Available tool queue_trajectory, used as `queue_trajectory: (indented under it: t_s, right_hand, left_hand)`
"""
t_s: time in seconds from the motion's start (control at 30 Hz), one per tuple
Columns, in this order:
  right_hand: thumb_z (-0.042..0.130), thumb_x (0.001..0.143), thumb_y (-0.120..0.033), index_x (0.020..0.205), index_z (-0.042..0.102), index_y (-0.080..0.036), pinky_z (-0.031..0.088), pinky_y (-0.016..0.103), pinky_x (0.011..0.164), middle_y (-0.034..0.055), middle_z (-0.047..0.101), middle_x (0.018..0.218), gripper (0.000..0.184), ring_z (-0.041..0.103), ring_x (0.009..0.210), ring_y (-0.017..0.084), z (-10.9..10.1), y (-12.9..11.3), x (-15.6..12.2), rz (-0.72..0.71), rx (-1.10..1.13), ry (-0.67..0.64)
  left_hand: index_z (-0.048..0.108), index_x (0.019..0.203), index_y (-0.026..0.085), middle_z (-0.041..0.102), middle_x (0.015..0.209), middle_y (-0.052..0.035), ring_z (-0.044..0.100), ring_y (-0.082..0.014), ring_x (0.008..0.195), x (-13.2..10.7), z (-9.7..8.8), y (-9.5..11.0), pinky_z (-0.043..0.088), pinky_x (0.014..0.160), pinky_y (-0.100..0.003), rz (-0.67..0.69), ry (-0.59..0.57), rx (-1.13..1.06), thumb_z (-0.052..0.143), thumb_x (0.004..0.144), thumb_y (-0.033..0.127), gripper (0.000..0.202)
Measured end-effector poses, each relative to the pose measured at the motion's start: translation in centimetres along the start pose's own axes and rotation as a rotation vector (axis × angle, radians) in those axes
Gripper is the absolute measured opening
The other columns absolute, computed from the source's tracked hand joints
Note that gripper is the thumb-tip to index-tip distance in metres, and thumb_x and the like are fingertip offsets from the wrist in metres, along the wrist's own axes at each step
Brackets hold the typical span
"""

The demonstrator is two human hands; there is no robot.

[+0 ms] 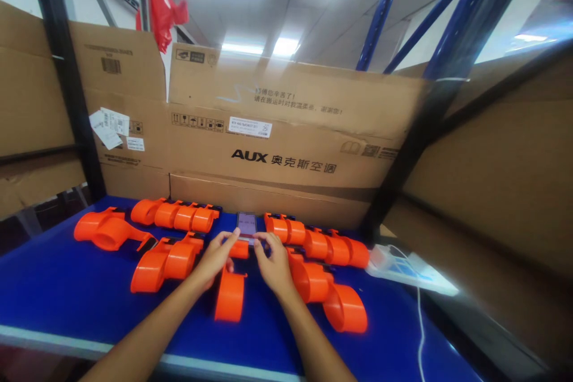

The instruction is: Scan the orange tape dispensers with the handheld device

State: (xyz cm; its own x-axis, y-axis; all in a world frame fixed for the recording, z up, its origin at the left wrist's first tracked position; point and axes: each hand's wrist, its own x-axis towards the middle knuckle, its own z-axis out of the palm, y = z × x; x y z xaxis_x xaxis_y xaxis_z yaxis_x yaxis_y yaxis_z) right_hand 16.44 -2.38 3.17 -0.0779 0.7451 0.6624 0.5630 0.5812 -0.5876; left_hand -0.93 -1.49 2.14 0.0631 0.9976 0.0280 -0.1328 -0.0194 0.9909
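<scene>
An orange piece (240, 249) shows between the half-curled left hand (219, 255) and right hand (273, 259), whose hold I cannot tell.

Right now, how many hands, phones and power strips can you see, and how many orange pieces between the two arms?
Hands: 2 (left hand, right hand)
Orange pieces between the arms: 2
Phone: 1
Power strip: 1
Total: 6

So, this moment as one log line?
left hand, right hand | orange piece between | phone just beyond | grip unclear
</scene>
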Motion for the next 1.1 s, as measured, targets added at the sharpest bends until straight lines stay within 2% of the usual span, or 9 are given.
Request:
queue_trajectory:
  t_s: [0.17,0.27,0.37,0.5,0.6,0.77,0.93,1.0,1.1]
  right_hand:
    - [0.062,0.089,-0.039,0.093,0.070,-0.021,0.048,0.030,0.072,0.0043,0.070,0.088,0.021,0.061,0.079,0.019,0.5,0.5,0.4,0.086,0.210,-0.068]
    - [0.063,0.088,-0.042,0.088,0.070,-0.020,0.048,0.029,0.071,0.0039,0.070,0.084,0.023,0.061,0.076,0.019,0.7,0.9,0.5,0.144,0.293,-0.060]
    - [0.065,0.086,-0.044,0.087,0.070,-0.019,0.049,0.029,0.071,0.0038,0.069,0.082,0.025,0.062,0.077,0.019,0.6,1.1,0.7,0.176,0.365,-0.029]
    - [0.066,0.085,-0.045,0.087,0.070,-0.019,0.049,0.029,0.071,0.0039,0.069,0.082,0.027,0.061,0.077,0.019,0.4,1.0,0.9,0.195,0.393,-0.008]
    - [0.066,0.084,-0.047,0.087,0.069,-0.018,0.049,0.029,0.070,0.0039,0.069,0.082,0.029,0.061,0.076,0.019,0.3,0.7,0.9,0.209,0.404,0.008]
    - [0.067,0.082,-0.049,0.086,0.069,-0.019,0.049,0.028,0.067,0.0039,0.068,0.081,0.031,0.060,0.075,0.019,0.4,0.3,1.0,0.239,0.421,0.017]
    - [0.070,0.078,-0.051,0.081,0.069,-0.018,0.049,0.029,0.069,0.0034,0.068,0.078,0.033,0.060,0.076,0.019,0.1,-0.2,1.1,0.276,0.452,0.055]
    - [0.072,0.076,-0.051,0.081,0.068,-0.018,0.049,0.027,0.062,0.0026,0.067,0.076,0.033,0.059,0.069,0.017,0.0,-0.4,1.0,0.316,0.495,0.064]
    - [0.074,0.074,-0.051,0.083,0.067,-0.019,0.042,0.022,0.044,-0.0003,0.061,0.070,0.034,0.050,0.053,0.011,-0.1,-0.8,0.8,0.399,0.624,0.047]
  left_hand:
    - [0.056,0.090,0.020,0.059,0.063,0.0035,0.052,-0.0094,0.036,-0.4,0.3,0.2,0.036,0.038,-0.020,-0.017,-0.075,0.005,0.061,0.080,0.066,0.047]
    - [0.055,0.102,0.021,0.061,0.063,0.0039,0.054,-0.0102,0.039,-0.4,0.3,0.3,0.038,0.041,-0.021,-0.005,-0.137,-0.030,0.071,0.077,0.055,0.045]
    - [0.053,0.112,0.021,0.062,0.063,0.0048,0.057,-0.0121,0.044,-0.5,0.3,0.5,0.042,0.046,-0.022,0.005,-0.201,-0.095,0.078,0.072,0.043,0.052]
    - [0.052,0.116,0.020,0.066,0.067,0.0028,0.058,-0.0125,0.047,-0.7,0.4,0.8,0.045,0.052,-0.024,0.020,-0.226,-0.143,0.080,0.070,0.037,0.056]
    - [0.053,0.116,0.019,0.068,0.069,0.0009,0.056,-0.0120,0.047,-0.8,0.4,1.0,0.044,0.052,-0.024,0.044,-0.210,-0.137,0.078,0.072,0.039,0.055]
    - [0.057,0.114,0.018,0.060,0.054,0.0043,0.052,-0.0120,0.042,-0.7,0.4,1.2,0.037,0.047,-0.022,0.062,-0.130,-0.099,0.075,0.073,0.041,0.050]
    - [0.058,0.112,0.018,0.057,0.050,0.0053,0.049,-0.0110,0.039,-0.5,0.2,1.3,0.034,0.045,-0.021,0.077,-0.071,-0.100,0.074,0.072,0.041,0.049]
    - [0.058,0.112,0.018,0.055,0.047,0.0062,0.047,-0.0109,0.038,-0.6,0.1,1.5,0.032,0.044,-0.021,0.082,-0.055,-0.101,0.074,0.072,0.042,0.049]
    - [0.058,0.113,0.018,0.054,0.046,0.0063,0.046,-0.0107,0.039,-0.8,0.0,1.9,0.031,0.043,-0.021,0.106,-0.042,-0.105,0.074,0.072,0.041,0.050]
